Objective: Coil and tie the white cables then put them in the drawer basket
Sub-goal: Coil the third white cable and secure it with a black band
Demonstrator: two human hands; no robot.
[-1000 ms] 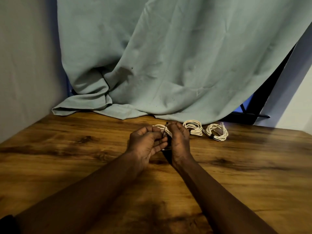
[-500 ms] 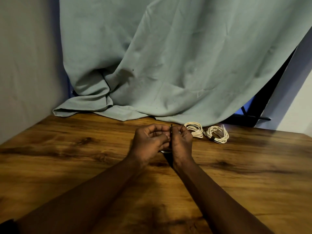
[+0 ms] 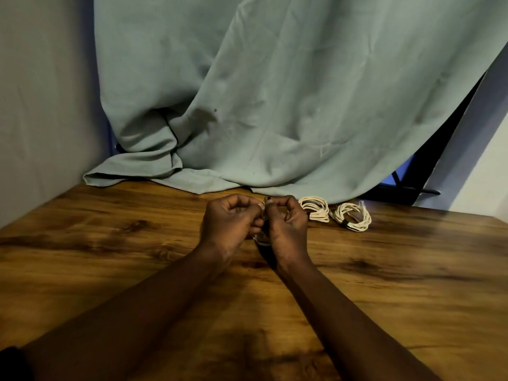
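While two tied white cable coils (image 3: 314, 209) (image 3: 353, 216) lie just beside, my left hand (image 3: 229, 225) and right hand (image 3: 287, 226) pinch what looks like a dark tie (image 3: 266, 200) on a mostly hidden coil.

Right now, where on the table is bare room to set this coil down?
Bare wood lies left of the left hand toward the wall, and right of the right hand, nearer than the two coiled cables. Crowded along the curtain hem.

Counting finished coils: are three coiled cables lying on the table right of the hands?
No, only two coiled cables lie there.
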